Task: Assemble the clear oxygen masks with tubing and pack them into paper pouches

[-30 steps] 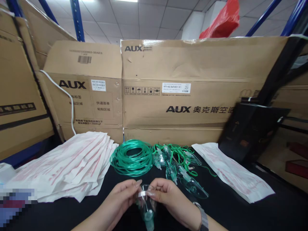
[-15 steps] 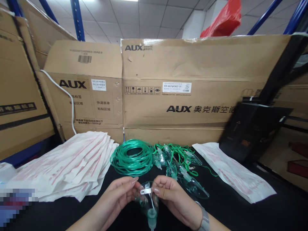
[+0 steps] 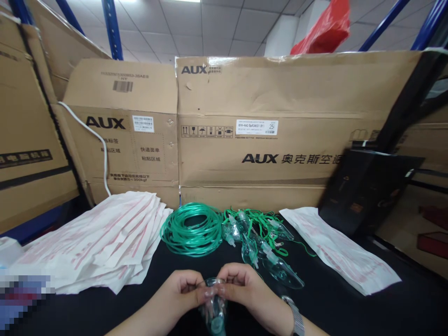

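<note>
2 hands at lower centre, left hand [image 3: 182, 293] and right hand [image 3: 246, 290], pinch the rim of an oxygen mask [image 3: 214, 311]. Shaping that rim likely needs even pressure.

On the surface [image 3: 350, 308], the oxygen mask [image 3: 214, 310] sits at six o'clock, between the left hand [image 3: 180, 291] and the right hand [image 3: 245, 291]. From there, coiled tubing [image 3: 192, 229] lies at twelve, a heap of masks [image 3: 266, 252] at one, a stack of pouches [image 3: 94, 242] at ten and a single pouch [image 3: 339, 254] at two. Cardboard boxes [image 3: 273, 126] stand behind them all.
</note>
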The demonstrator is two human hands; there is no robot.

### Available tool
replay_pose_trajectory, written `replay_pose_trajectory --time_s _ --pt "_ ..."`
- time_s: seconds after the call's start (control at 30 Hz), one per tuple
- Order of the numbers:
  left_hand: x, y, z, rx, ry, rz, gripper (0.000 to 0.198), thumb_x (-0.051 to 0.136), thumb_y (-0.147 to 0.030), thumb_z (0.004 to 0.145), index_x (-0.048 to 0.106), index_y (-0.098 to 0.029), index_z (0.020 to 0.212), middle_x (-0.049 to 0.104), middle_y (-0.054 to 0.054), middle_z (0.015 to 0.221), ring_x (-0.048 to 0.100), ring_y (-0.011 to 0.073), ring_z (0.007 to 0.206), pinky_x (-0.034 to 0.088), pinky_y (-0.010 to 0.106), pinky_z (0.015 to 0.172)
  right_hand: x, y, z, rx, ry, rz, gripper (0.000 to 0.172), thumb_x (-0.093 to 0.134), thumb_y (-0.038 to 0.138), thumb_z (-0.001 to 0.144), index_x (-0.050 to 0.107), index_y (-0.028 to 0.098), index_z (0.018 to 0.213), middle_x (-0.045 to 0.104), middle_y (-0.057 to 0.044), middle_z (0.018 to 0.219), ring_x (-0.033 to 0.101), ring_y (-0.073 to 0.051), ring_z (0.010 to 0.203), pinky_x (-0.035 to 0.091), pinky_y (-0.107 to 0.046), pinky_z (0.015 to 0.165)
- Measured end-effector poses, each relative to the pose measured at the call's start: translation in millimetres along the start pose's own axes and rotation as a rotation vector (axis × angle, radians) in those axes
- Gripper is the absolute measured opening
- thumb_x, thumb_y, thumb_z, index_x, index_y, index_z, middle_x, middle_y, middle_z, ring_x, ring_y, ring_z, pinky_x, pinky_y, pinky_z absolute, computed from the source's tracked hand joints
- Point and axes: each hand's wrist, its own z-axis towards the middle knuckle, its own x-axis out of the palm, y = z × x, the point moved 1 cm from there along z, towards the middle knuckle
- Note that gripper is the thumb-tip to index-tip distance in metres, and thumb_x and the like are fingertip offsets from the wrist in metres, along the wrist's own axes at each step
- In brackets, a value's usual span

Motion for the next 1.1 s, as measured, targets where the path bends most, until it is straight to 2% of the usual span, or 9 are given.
replay_pose_trajectory --time_s 0.1,0.3,0.53,0.67,0.77,0.83,0.97,1.1 --pt "-0.2 -2.3 -1.6 0.04 0.008 0.023 0.028 0.067 -0.038 0.064 0.059 -0.014 0.053 0.058 0.0 0.057 0.05 0.0127 0.057 0.036 0.023 0.056 1.4 -0.8 1.5 -0.025 -0.027 -0.024 0.03 0.064 0.042 0.068 0.061 0.013 0.061 0.055 0.003 0.056 0.045 -0.008 0.055 0.033 -0.022 0.058" --pt "2.6 -4.6 -3.5 0.052 0.018 0.006 0.028 0.065 -0.037 0.066 0.059 -0.014 0.053 0.055 -0.001 0.057 0.05 0.0127 0.058 0.036 0.024 0.057 2.6 -2.7 4.5 -0.019 -0.031 -0.07 0.042 0.061 0.053 0.065 0.057 0.013 0.057 0.051 0.004 0.054 0.042 -0.008 0.052 0.031 -0.023 0.056" --pt "4.0 -7.0 -5.1 0.07 0.06 -0.015 0.024 0.065 -0.033 0.068 0.061 -0.014 0.056 0.056 0.0 0.06 0.052 0.0128 0.059 0.038 0.024 0.058 2.8 -5.0 4.1 -0.011 -0.023 -0.048 0.039 0.062 0.05 0.067 0.055 0.013 0.056 0.051 0.004 0.053 0.041 -0.007 0.05 0.031 -0.022 0.054" --pt "4.9 -6.7 -4.5 0.055 0.016 -0.02 0.024 0.065 -0.032 0.069 0.06 -0.014 0.054 0.058 -0.001 0.057 0.052 0.0121 0.058 0.039 0.023 0.058 1.3 -4.8 3.8 -0.021 -0.036 -0.024 0.037 0.061 0.047 0.07 0.055 0.012 0.059 0.053 0.002 0.053 0.045 -0.008 0.05 0.033 -0.022 0.054" --pt "6.0 -6.2 -3.2 0.045 0.055 -0.047 0.015 0.072 -0.025 0.062 0.062 -0.014 0.062 0.064 0.0 0.065 0.056 0.0138 0.066 0.041 0.025 0.065 -2.5 -4.2 5.1 -0.028 -0.056 0.034 0.036 0.06 0.044 0.072 0.052 0.013 0.057 0.051 0.003 0.052 0.043 -0.007 0.047 0.032 -0.021 0.05" --pt "5.2 -5.9 -2.1 0.061 0.073 -0.076 0.02 0.076 -0.019 0.056 0.063 -0.014 0.07 0.066 0.0 0.069 0.058 0.014 0.069 0.042 0.025 0.068 -4.3 -2.3 5.4 -0.044 -0.066 0.085 0.035 0.06 0.042 0.073 0.051 0.013 0.057 0.051 0.003 0.051 0.043 -0.007 0.047 0.032 -0.02 0.049" --pt "-1.0 -3.8 0.4 0.077 -0.009 -0.177 0.031 0.077 -0.016 0.054 0.063 -0.016 0.082 0.064 -0.004 0.058 0.061 0.0117 0.059 0.045 0.025 0.063 -2.4 4.9 3.0 -0.062 -0.044 0.164 0.033 0.059 0.041 0.075 0.052 0.013 0.059 0.053 0.002 0.052 0.046 -0.008 0.048 0.035 -0.021 0.051" --pt "-3.1 -2.6 0.8 0.041 -0.032 -0.204 0.03 0.078 -0.014 0.052 0.063 -0.014 0.078 0.066 -0.004 0.055 0.062 0.011 0.054 0.046 0.023 0.059 0.8 10.8 -0.6 -0.05 -0.022 0.181 0.029 0.061 0.039 0.073 0.055 0.012 0.062 0.053 0.002 0.056 0.047 -0.008 0.052 0.036 -0.021 0.054"
